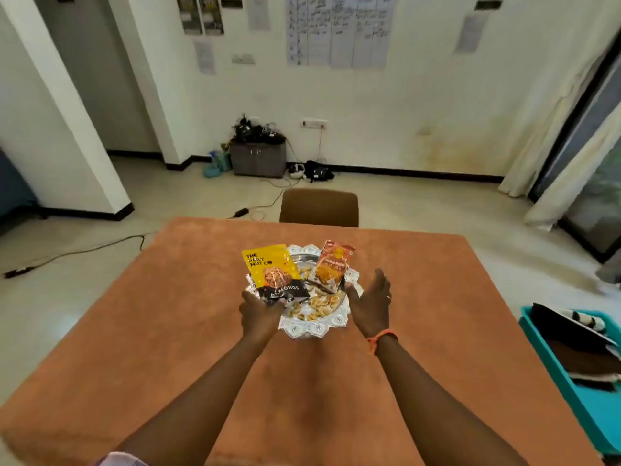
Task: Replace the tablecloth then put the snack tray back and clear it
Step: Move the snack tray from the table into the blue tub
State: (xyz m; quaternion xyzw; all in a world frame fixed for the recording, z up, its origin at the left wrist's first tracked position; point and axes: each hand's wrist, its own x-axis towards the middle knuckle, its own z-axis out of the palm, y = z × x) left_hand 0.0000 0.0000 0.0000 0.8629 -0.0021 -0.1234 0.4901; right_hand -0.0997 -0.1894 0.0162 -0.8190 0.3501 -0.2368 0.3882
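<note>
yellow almonds pouch (274,269) reading "the daily nut co", silver snack tray (312,326)

Teal bin (551,351) cut off at right edge; wall papers (336,28) illegible.

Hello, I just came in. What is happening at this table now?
A person stands at a table covered with an orange tablecloth and holds a silver snack tray over its middle. The left hand grips the tray's left edge, by the yellow almond packet. The right hand is at the right edge, fingers fairly straight, beside the orange snack packet. Loose snacks lie between the packets. Nothing has been cleared from the tray yet. A teal bin with folded cloth stands to the right.
</note>
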